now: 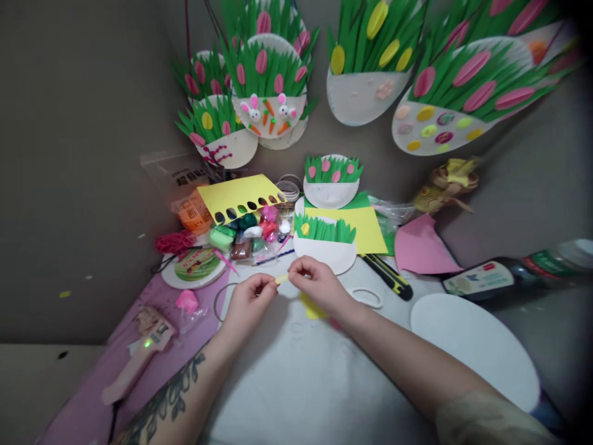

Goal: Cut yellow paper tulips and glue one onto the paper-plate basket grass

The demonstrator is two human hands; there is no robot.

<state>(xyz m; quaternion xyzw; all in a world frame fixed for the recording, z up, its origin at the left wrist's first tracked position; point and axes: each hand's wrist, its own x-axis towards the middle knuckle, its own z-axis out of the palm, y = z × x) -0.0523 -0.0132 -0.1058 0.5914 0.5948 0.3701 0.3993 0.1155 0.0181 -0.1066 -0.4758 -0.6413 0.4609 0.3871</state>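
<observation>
A small yellow paper piece (282, 280) is pinched at its left end by my left hand (252, 300) and at its right end by my right hand (317, 284). The fingers of both hands are closed. Just beyond them lies a half paper-plate pocket (325, 254) with green paper grass and one yellow petal shape. Another yellow paper piece (314, 307) is partly covered by my right forearm, with a bit of pink beside it. A white loop handle (370, 298) shows past my right wrist; the rest of it is hidden.
A pink glue gun (141, 355) with a green light lies on the left. At right are a black-and-yellow utility knife (389, 278), a dark bottle (495, 278) and a white paper plate (472, 346). Bagged clay (250, 233) and a punched yellow sheet (238, 194) sit behind.
</observation>
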